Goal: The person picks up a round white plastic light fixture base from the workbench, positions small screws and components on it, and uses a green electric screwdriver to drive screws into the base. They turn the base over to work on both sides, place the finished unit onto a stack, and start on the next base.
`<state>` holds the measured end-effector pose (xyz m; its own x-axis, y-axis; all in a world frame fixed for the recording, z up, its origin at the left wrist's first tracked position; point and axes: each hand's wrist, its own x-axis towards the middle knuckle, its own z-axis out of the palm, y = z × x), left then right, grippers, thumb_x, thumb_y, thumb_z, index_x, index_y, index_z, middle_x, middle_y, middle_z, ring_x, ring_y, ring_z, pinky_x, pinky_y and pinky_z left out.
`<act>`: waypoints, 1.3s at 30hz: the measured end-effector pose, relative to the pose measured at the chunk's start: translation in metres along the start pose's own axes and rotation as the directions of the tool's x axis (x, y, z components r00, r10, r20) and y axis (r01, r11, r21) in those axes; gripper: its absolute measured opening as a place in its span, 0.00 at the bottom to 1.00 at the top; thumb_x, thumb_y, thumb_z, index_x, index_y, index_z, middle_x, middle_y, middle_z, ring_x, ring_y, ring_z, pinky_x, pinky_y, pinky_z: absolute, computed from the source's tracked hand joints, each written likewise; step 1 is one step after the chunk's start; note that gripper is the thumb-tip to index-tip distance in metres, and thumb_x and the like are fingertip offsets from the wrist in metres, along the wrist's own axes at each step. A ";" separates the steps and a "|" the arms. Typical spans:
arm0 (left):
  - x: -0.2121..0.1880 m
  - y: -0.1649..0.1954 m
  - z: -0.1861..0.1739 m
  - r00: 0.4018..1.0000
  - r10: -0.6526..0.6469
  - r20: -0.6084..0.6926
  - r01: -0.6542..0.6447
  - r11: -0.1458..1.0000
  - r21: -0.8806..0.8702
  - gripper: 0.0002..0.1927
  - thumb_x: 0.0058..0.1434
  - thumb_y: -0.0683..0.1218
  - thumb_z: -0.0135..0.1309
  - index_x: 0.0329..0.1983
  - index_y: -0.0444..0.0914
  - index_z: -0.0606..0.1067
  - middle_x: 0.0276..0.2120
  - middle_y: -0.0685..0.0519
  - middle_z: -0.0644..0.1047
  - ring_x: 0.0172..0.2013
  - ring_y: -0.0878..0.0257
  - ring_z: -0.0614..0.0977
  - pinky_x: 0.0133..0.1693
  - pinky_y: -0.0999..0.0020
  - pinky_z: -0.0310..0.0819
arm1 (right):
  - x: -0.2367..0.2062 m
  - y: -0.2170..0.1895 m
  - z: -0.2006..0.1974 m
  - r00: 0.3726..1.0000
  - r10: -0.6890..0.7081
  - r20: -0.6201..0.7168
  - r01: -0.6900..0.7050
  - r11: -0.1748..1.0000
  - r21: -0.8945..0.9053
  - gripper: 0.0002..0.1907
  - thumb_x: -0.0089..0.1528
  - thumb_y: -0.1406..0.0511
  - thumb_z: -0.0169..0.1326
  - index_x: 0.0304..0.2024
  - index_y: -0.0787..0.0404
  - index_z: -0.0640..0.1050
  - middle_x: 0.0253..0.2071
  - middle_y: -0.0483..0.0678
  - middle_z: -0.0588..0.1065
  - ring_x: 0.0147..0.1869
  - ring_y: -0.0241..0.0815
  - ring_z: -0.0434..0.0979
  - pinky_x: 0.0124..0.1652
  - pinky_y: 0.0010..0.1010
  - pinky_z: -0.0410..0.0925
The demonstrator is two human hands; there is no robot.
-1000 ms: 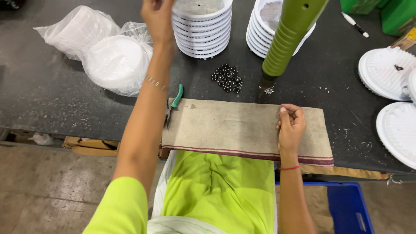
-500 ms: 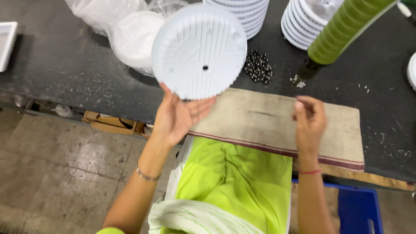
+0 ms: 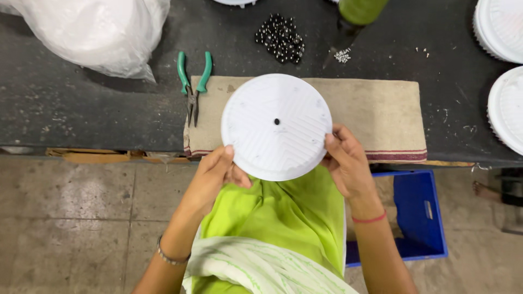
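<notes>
I hold a round white plastic disc (image 3: pixel 276 126) with a small centre hole and a ribbed face, flat above the near edge of a beige cloth (image 3: pixel 381 114). My left hand (image 3: pixel 215 174) grips its lower left rim. My right hand (image 3: pixel 344 160) grips its right rim. The disc hangs partly over my lap, which is covered in bright green fabric (image 3: pixel 278 212).
Green-handled pliers (image 3: pixel 193 81) lie at the cloth's left end on the dark table (image 3: pixel 81 109). A pile of small black beads (image 3: pixel 280 38) and a green cylinder (image 3: pixel 360 10) sit beyond. White discs (image 3: pixel 504 65) stand right, a plastic bag (image 3: pixel 92 32) left, a blue crate (image 3: pixel 417 218) below.
The left hand took a white disc from the stack and brought it down toward me. The right hand left the cloth and now grips the disc's right rim.
</notes>
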<state>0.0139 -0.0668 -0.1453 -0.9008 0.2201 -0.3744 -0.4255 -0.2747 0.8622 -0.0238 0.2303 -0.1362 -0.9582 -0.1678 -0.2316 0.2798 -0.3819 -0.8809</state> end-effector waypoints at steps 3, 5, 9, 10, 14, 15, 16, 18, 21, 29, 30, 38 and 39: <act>0.022 0.004 0.015 0.996 0.091 -0.027 -0.082 0.969 0.232 0.20 0.74 0.55 0.42 0.43 0.33 0.73 0.20 0.48 0.79 0.22 0.63 0.82 0.28 0.68 0.73 | -0.009 -0.002 -0.012 0.992 0.011 -0.124 -0.019 0.998 -0.067 0.16 0.70 0.62 0.50 0.57 0.63 0.71 0.47 0.46 0.79 0.46 0.36 0.81 0.46 0.31 0.76; 0.031 0.012 0.024 0.979 0.174 -0.104 -0.110 0.888 0.445 0.21 0.74 0.54 0.46 0.35 0.32 0.72 0.17 0.48 0.77 0.18 0.63 0.81 0.23 0.66 0.71 | -0.007 -0.008 -0.017 0.982 -0.027 -0.184 0.002 0.991 -0.132 0.15 0.69 0.62 0.51 0.56 0.64 0.73 0.42 0.46 0.80 0.41 0.35 0.82 0.42 0.30 0.78; 0.025 0.033 0.031 0.847 0.508 -0.158 -0.188 0.564 0.804 0.11 0.69 0.50 0.55 0.39 0.37 0.78 0.16 0.52 0.76 0.16 0.64 0.78 0.23 0.66 0.66 | -0.008 -0.030 -0.024 0.918 -0.288 -0.273 -0.012 0.669 -0.743 0.14 0.66 0.68 0.57 0.53 0.65 0.76 0.28 0.47 0.77 0.26 0.33 0.74 0.26 0.23 0.66; 0.022 0.038 0.031 0.819 0.549 -0.165 -0.201 0.545 0.814 0.10 0.68 0.49 0.57 0.39 0.37 0.77 0.16 0.52 0.76 0.17 0.63 0.77 0.23 0.65 0.65 | -0.009 -0.035 -0.024 0.913 -0.301 -0.275 -0.014 0.650 -0.759 0.11 0.68 0.68 0.58 0.52 0.66 0.77 0.27 0.47 0.76 0.26 0.32 0.72 0.26 0.22 0.65; 0.012 0.045 0.029 0.842 0.521 -0.138 -0.245 0.597 0.764 0.08 0.66 0.46 0.59 0.40 0.36 0.77 0.17 0.53 0.75 0.16 0.64 0.75 0.22 0.67 0.64 | -0.008 -0.036 -0.015 0.922 -0.348 -0.171 0.089 0.620 -0.779 0.08 0.69 0.68 0.58 0.47 0.67 0.78 0.27 0.44 0.75 0.28 0.28 0.73 0.28 0.18 0.65; 0.009 0.045 0.028 0.881 0.464 -0.090 -0.273 0.655 0.705 0.07 0.66 0.46 0.59 0.41 0.37 0.78 0.18 0.53 0.76 0.19 0.65 0.76 0.23 0.68 0.64 | -0.007 -0.035 -0.013 0.921 -0.353 -0.166 0.100 0.624 -0.775 0.07 0.69 0.68 0.58 0.47 0.67 0.78 0.27 0.43 0.75 0.29 0.27 0.74 0.28 0.18 0.66; 0.006 0.045 0.027 0.912 0.408 -0.033 -0.294 0.710 0.639 0.06 0.66 0.46 0.59 0.41 0.38 0.79 0.20 0.53 0.76 0.21 0.66 0.77 0.24 0.70 0.63 | -0.006 -0.033 -0.010 0.919 -0.359 -0.163 0.108 0.627 -0.772 0.07 0.69 0.68 0.58 0.47 0.66 0.78 0.28 0.43 0.75 0.30 0.27 0.74 0.29 0.17 0.67; -0.002 0.047 0.025 0.930 0.331 0.160 -0.364 0.779 0.511 0.05 0.66 0.46 0.60 0.41 0.39 0.81 0.26 0.54 0.78 0.28 0.67 0.79 0.30 0.72 0.68 | -0.005 -0.033 -0.006 0.917 -0.371 -0.149 0.129 0.626 -0.769 0.07 0.70 0.68 0.58 0.47 0.66 0.78 0.29 0.42 0.75 0.31 0.26 0.75 0.30 0.17 0.67; -0.019 0.057 0.018 0.779 0.236 0.581 -0.501 0.791 0.351 0.07 0.64 0.45 0.62 0.43 0.40 0.82 0.36 0.56 0.82 0.38 0.66 0.82 0.39 0.71 0.75 | -0.007 -0.037 -0.004 0.917 -0.382 -0.118 0.161 0.622 -0.766 0.06 0.71 0.68 0.58 0.48 0.66 0.78 0.30 0.42 0.75 0.32 0.26 0.74 0.30 0.17 0.66; -0.070 0.062 0.032 0.382 -0.209 0.900 -0.478 0.789 0.386 0.09 0.61 0.45 0.62 0.45 0.41 0.82 0.39 0.55 0.81 0.42 0.61 0.82 0.39 0.67 0.73 | -0.005 -0.056 -0.002 0.925 -0.372 -0.079 0.156 0.563 -0.812 0.06 0.71 0.69 0.57 0.47 0.66 0.79 0.29 0.43 0.76 0.30 0.26 0.72 0.30 0.18 0.65; -0.069 0.066 0.025 0.382 -0.165 0.909 -0.472 0.811 0.345 0.09 0.62 0.46 0.63 0.45 0.41 0.82 0.38 0.55 0.81 0.42 0.61 0.82 0.41 0.67 0.74 | -0.003 -0.058 -0.001 0.921 -0.387 -0.047 0.180 0.530 -0.829 0.06 0.71 0.69 0.57 0.47 0.67 0.79 0.29 0.43 0.76 0.30 0.26 0.72 0.30 0.18 0.65; -0.027 0.066 -0.011 0.300 -0.412 0.860 -0.281 0.823 0.493 0.12 0.61 0.46 0.60 0.49 0.44 0.81 0.40 0.58 0.84 0.38 0.66 0.84 0.35 0.69 0.76 | 0.048 -0.073 -0.006 0.912 -0.396 0.108 0.298 0.458 -0.837 0.05 0.71 0.69 0.57 0.47 0.66 0.79 0.29 0.43 0.77 0.30 0.26 0.72 0.30 0.18 0.64; -0.012 0.062 -0.012 0.451 -0.224 0.864 -0.458 0.773 0.439 0.10 0.62 0.47 0.59 0.46 0.42 0.81 0.39 0.57 0.84 0.38 0.66 0.84 0.37 0.70 0.78 | 0.061 -0.073 -0.006 0.909 -0.400 0.116 0.305 0.448 -0.840 0.05 0.71 0.69 0.57 0.46 0.66 0.79 0.29 0.43 0.77 0.29 0.26 0.72 0.30 0.18 0.64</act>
<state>-0.0023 -0.0978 -0.0916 -0.2363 0.9694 -0.0671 0.1221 0.0981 0.9877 -0.1032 0.2537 -0.0883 -0.9761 -0.1054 0.1899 -0.2166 0.5416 -0.8123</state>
